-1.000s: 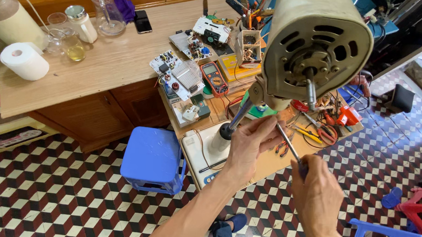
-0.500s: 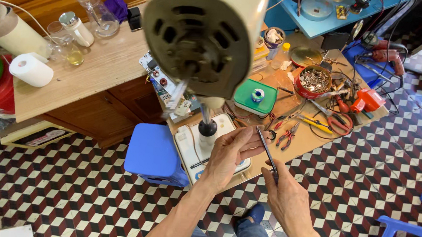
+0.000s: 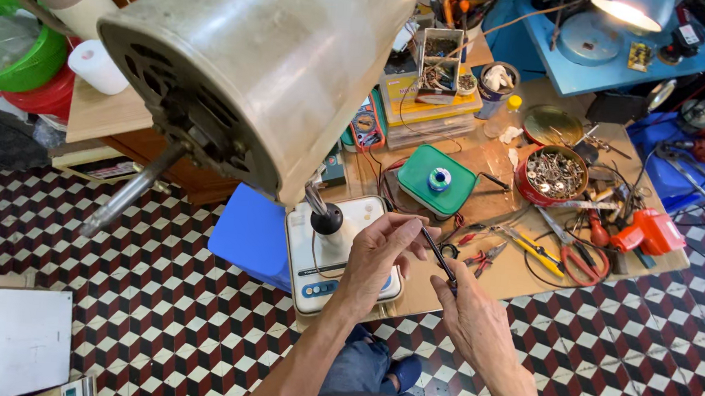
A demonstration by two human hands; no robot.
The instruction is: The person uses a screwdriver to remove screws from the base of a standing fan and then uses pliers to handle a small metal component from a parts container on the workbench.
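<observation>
Cluttering the wooden bench (image 3: 519, 277) over checkered floor (image 3: 158, 308), tools; both hands (image 3: 377, 257) pinch a screwdriver (image 3: 439, 256).

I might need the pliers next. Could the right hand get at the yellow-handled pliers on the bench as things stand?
Probably yes: the yellow-handled pliers lie uncovered just beyond the right hand, but that hand grips a thin dark tool and would need to free itself first.

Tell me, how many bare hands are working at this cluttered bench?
2, both the person's own. The left hand rests over the white fan base; the right hand holds a thin dark tool beside it. No other hands show.
</observation>
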